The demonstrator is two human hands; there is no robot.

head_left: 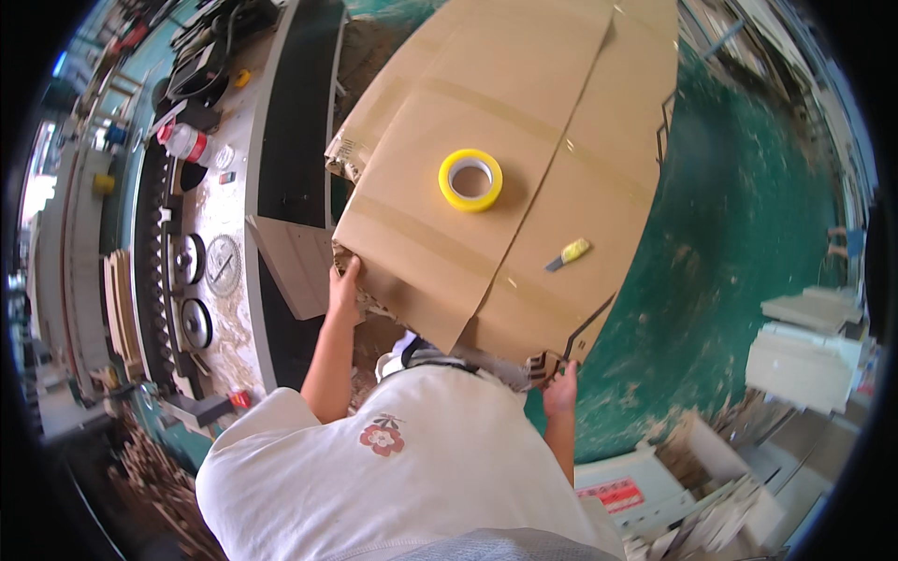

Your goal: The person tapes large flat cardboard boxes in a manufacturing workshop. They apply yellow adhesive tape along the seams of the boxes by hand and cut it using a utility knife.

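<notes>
A large sheet of brown cardboard (pixel 449 112) lies in front of me, with a long seam running down it and strips of tape across it. My left hand (pixel 344 288) grips its near left corner, thumb at the edge and the other fingers partly hidden. At the near right corner, my right hand (pixel 561 389) is closed on the cardboard's edge beside a crumpled, torn bit. On top rest a yellow roll of tape (pixel 498 179) and, to its right, a utility knife (pixel 570 254) with a yellow-and-grey handle.
A workbench on the left holds a bottle with a red label (pixel 185 143), a round saw blade (pixel 224 266) and dark wheels (pixel 195 323). A pale wooden board (pixel 288 266) leans by it. White panels (pixel 804 365) are stacked at right on the green floor (pixel 720 243), with offcuts below.
</notes>
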